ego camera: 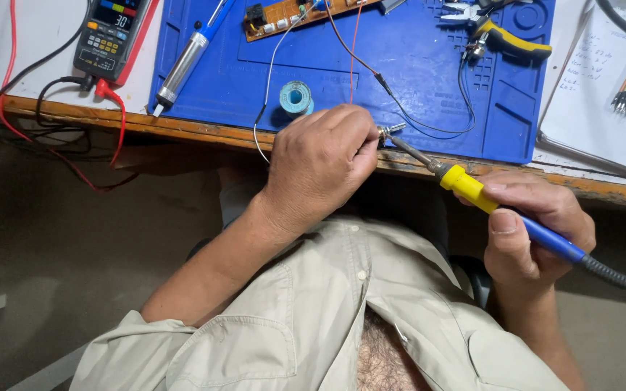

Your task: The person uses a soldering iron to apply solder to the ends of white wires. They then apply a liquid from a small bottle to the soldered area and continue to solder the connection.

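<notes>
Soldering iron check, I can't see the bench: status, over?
Right hand grips soldering iron. Left hand pinches small metal part at the tip. Solder spool behind; nothing between.

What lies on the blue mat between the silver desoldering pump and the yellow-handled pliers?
In the head view, between the desoldering pump and the pliers on the blue mat lie a brown circuit board, thin wires and a solder spool.

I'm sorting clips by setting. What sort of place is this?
Probably an electronics repair bench: the right hand holds a soldering iron, with a multimeter and circuit board by a blue work mat.
</notes>
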